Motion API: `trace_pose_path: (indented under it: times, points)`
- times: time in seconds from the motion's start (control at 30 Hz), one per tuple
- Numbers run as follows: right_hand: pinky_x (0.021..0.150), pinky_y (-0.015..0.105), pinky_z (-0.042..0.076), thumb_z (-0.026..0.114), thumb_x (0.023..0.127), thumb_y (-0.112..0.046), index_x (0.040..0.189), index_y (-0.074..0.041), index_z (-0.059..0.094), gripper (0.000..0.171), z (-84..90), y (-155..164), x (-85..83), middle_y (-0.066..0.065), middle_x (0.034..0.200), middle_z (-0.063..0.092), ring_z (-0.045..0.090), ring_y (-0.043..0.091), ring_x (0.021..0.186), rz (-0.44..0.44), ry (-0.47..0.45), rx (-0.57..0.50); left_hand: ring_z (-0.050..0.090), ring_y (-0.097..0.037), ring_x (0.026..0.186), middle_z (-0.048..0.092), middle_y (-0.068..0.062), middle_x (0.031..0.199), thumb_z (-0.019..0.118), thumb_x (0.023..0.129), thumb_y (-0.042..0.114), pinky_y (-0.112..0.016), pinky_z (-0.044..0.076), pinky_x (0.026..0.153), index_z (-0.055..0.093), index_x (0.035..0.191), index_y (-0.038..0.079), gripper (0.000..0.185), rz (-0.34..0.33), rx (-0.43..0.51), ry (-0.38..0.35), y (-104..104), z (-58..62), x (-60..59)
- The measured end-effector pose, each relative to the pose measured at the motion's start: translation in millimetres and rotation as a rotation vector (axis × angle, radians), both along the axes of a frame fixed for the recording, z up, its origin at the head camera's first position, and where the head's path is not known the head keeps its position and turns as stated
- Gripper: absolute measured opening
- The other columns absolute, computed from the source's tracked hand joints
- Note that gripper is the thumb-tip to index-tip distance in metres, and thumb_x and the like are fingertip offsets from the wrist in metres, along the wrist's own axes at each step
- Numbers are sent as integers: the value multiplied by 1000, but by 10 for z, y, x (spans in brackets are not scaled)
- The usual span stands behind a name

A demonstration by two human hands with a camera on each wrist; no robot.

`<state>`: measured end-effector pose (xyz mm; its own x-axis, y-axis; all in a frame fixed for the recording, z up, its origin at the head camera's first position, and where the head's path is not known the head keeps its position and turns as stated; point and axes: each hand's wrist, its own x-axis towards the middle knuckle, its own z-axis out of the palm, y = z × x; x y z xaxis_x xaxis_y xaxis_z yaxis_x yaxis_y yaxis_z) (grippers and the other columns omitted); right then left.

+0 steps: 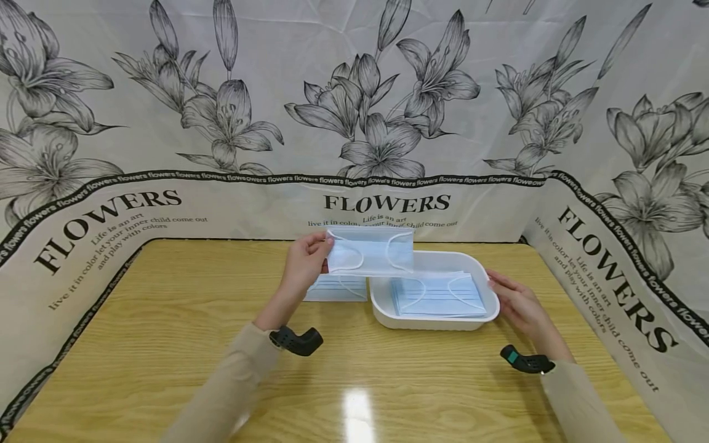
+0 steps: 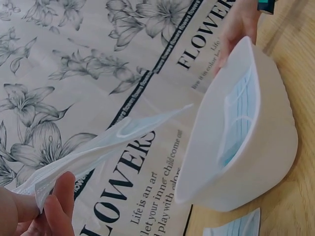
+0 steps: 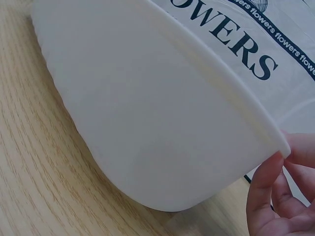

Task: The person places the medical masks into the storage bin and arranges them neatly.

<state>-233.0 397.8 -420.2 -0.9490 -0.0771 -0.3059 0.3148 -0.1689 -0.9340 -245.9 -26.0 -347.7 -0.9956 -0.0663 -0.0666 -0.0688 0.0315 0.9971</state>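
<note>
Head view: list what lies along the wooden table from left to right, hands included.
Left hand pinching a pale blue pleated face mask → white plastic tray holding a stack of blue masks → right hand at the tray's right rim.

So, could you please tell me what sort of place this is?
Probably a staged tabletop recording booth, not a real workplace: a glossy wooden table is fenced on three sides by a lily-printed "FLOWERS" paper backdrop, and holds only a white plastic tray of pale blue pleated face masks.
</note>
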Motion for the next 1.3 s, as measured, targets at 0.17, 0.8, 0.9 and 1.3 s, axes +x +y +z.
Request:
trace_pose_path:
  times: [0.17,0.8,0.9,1.3]
  points:
    - [78,13,52,59,96,-15,129,-30,60,37,16,-19,0,-26,99,66,61,-8,93,1,-1,7,57,-6,53,71,-16,90,58,97,16,-17,51,52,62,123,0,30,-23,2,-11,101,-48,-15]
    - [76,14,53,57,97,-16,126,-34,62,34,22,-3,8,-29,101,64,61,-7,92,41,10,45,57,-6,54,71,-20,101,57,97,15,-18,52,53,59,127,2,32,-127,31,-76,600,-217,-80]
    - [77,14,53,59,96,-17,132,-31,58,39,32,-4,6,-29,101,64,61,-7,93,32,6,48,54,-7,53,71,-18,94,57,97,15,-16,50,52,61,124,2,30,-137,40,-85,695,-248,-105]
    - [78,15,52,58,96,-17,146,-20,41,53,30,-7,21,-30,101,63,60,-8,95,29,-5,57,53,-8,56,71,-17,99,56,97,15,-16,50,52,58,130,4,34,-167,94,-171,950,-391,-49]
